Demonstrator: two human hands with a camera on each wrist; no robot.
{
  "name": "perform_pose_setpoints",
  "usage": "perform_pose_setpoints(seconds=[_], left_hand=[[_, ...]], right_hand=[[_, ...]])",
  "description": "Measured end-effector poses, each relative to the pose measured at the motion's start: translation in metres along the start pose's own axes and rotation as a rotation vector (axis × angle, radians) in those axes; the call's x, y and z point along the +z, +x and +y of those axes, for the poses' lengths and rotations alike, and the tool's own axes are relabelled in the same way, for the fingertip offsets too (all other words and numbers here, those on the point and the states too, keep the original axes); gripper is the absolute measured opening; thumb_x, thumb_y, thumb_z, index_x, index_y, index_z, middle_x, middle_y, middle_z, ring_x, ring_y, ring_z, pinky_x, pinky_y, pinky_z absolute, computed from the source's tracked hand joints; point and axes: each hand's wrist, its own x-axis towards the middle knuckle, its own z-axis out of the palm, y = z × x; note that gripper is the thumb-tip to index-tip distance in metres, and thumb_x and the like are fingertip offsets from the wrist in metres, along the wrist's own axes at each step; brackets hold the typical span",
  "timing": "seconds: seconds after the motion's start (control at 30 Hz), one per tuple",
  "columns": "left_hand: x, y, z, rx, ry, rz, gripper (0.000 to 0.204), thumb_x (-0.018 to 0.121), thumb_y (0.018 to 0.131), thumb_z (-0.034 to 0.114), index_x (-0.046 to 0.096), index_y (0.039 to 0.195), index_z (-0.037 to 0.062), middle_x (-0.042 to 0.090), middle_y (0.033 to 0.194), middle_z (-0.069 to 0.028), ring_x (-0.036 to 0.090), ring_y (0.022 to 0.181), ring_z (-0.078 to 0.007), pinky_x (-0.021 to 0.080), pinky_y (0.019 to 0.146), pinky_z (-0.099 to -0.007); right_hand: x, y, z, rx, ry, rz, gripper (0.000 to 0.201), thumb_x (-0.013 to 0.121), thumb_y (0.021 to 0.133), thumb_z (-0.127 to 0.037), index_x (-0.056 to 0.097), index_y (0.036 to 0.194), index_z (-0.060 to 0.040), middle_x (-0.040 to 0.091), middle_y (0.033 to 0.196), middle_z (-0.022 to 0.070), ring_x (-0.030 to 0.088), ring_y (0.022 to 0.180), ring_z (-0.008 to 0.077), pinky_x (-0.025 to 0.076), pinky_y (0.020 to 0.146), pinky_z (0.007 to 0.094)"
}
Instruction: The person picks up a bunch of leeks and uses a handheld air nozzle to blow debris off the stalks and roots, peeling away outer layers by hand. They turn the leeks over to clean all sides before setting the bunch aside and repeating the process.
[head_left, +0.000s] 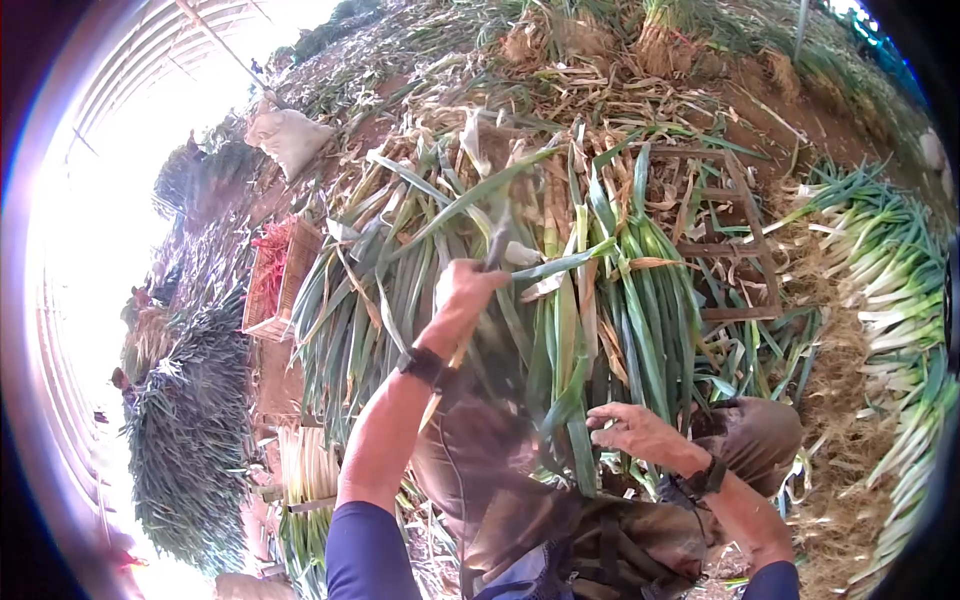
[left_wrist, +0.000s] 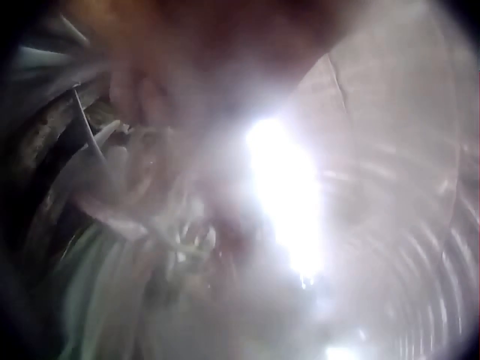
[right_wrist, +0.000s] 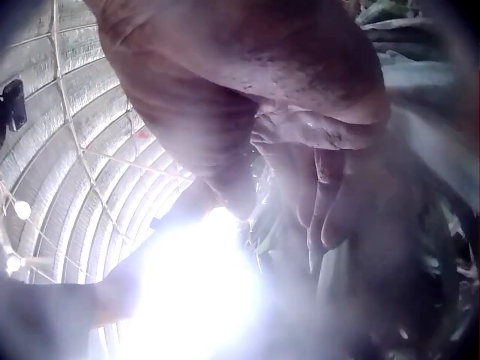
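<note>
My left hand (head_left: 468, 290) is curled round a blurred leek stalk (head_left: 500, 238) above a heap of long green leeks (head_left: 650, 300). A strip of pale stalk shows below that fist. In the left wrist view the hand (left_wrist: 217, 52) is dark and blurred, and its grip is hidden. My right hand (head_left: 640, 435) is near the lower right leaves of the heap, fingers apart and slightly bent. The right wrist view shows that hand (right_wrist: 300, 82) with its fingers pointing down, nothing visible held in them.
A wooden frame (head_left: 735, 250) lies right of the heap. Trimmed leeks (head_left: 895, 340) form a long row at the far right. A crate (head_left: 295, 275) with red ties, a leek pile (head_left: 190, 420) and a pale sack (head_left: 287, 138) are on the left. Brown-clothed legs are below.
</note>
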Motion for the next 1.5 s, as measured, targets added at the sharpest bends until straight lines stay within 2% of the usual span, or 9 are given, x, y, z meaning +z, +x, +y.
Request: perform_pose_setpoints(seconds=[0.17, 0.27, 0.33, 0.47, 0.7, 1.07, 1.23, 1.37, 1.5], left_hand=[[0.022, 0.012, 0.005, -0.292, -0.616, 0.162, 0.030, 0.074, 0.086, 0.024, 0.069, 0.099, -0.0034, 0.054, 0.069, -0.0044, 0.054, 0.051, -0.0172, 0.045, 0.043, -0.0306], [0.052, -0.038, 0.026, -0.175, -0.405, -0.238, 0.045, 0.078, 0.082, 0.031, 0.070, 0.109, -0.0040, 0.071, 0.091, -0.0122, 0.067, 0.073, -0.0222, 0.057, 0.066, -0.0365], [0.069, -0.070, 0.040, 0.151, -0.253, -0.215, 0.050, 0.079, 0.078, 0.032, 0.069, 0.112, -0.0044, 0.072, 0.088, -0.0135, 0.067, 0.079, -0.0281, 0.056, 0.079, -0.0392], [0.087, -0.068, 0.049, 0.127, -0.142, -0.110, 0.068, 0.078, 0.071, 0.032, 0.062, 0.124, -0.0081, 0.068, 0.109, -0.0236, 0.066, 0.103, -0.0403, 0.051, 0.095, -0.0435], [0.074, -0.054, 0.048, 0.051, -0.255, -0.028, 0.055, 0.075, 0.077, 0.019, 0.064, 0.123, -0.0075, 0.069, 0.096, -0.0112, 0.064, 0.087, -0.0211, 0.052, 0.084, -0.0329], [0.077, -0.094, 0.019, 0.070, -0.040, -0.272, 0.050, 0.075, 0.079, 0.023, 0.068, 0.120, -0.0055, 0.071, 0.083, -0.0203, 0.069, 0.076, -0.0215, 0.055, 0.075, -0.0369], [0.063, -0.099, 0.003, 0.104, -0.065, -0.183, 0.047, 0.076, 0.078, 0.021, 0.068, 0.118, -0.0034, 0.066, 0.077, -0.0188, 0.066, 0.070, -0.0280, 0.053, 0.071, -0.0411], [0.041, -0.098, -0.004, 0.035, -0.141, -0.130, 0.050, 0.077, 0.078, 0.019, 0.066, 0.122, -0.0027, 0.068, 0.083, -0.0122, 0.064, 0.074, -0.0204, 0.052, 0.071, -0.0372], [0.030, -0.096, -0.014, 0.070, -0.130, 0.061, 0.070, 0.079, 0.075, 0.023, 0.059, 0.135, -0.0061, 0.067, 0.103, -0.0175, 0.067, 0.086, -0.0306, 0.055, 0.080, -0.0427]], right_hand=[[-0.049, 0.014, -0.032, -0.086, 0.014, 0.040, 0.044, 0.074, 0.097, -0.024, 0.063, 0.131, 0.0015, 0.070, 0.118, 0.0086, 0.067, 0.102, 0.0158, 0.056, 0.086, 0.0309], [-0.088, 0.026, -0.051, -0.024, -0.041, 0.131, 0.039, 0.073, 0.098, -0.023, 0.064, 0.129, -0.0018, 0.069, 0.127, 0.0076, 0.068, 0.100, 0.0129, 0.058, 0.083, 0.0297], [-0.106, 0.028, -0.065, -0.094, -0.081, 0.204, 0.040, 0.071, 0.099, -0.023, 0.063, 0.130, 0.0000, 0.070, 0.124, 0.0076, 0.069, 0.098, 0.0146, 0.059, 0.083, 0.0314], [-0.136, 0.050, -0.034, -0.128, -0.321, 0.448, 0.041, 0.074, 0.097, -0.019, 0.063, 0.130, 0.0008, 0.070, 0.115, 0.0041, 0.065, 0.101, 0.0102, 0.055, 0.084, 0.0296], [-0.134, 0.063, -0.043, -0.311, -0.680, 0.677, 0.046, 0.072, 0.092, -0.023, 0.062, 0.129, 0.0030, 0.068, 0.114, 0.0196, 0.070, 0.097, 0.0352, 0.057, 0.084, 0.0426], [-0.103, 0.152, -0.035, 0.182, -1.303, 0.514, 0.091, 0.076, 0.087, -0.045, 0.039, 0.150, 0.0078, 0.065, 0.123, 0.0246, 0.072, 0.094, 0.0373, 0.058, 0.078, 0.0441], [-0.099, 0.167, -0.059, -0.142, -0.915, 0.696, 0.047, 0.074, 0.087, -0.023, 0.063, 0.128, -0.0029, 0.072, 0.093, 0.0261, 0.072, 0.088, 0.0388, 0.058, 0.080, 0.0445], [-0.086, 0.165, -0.073, -0.404, -0.626, 0.669, 0.041, 0.069, 0.091, -0.018, 0.064, 0.128, -0.0019, 0.074, 0.108, 0.0209, 0.073, 0.087, 0.0334, 0.057, 0.077, 0.0417], [-0.044, 0.167, -0.055, -0.274, -0.589, 0.233, 0.054, 0.065, 0.093, -0.018, 0.055, 0.142, 0.0007, 0.072, 0.099, 0.0177, 0.070, 0.082, 0.0217, 0.057, 0.074, 0.0347]])
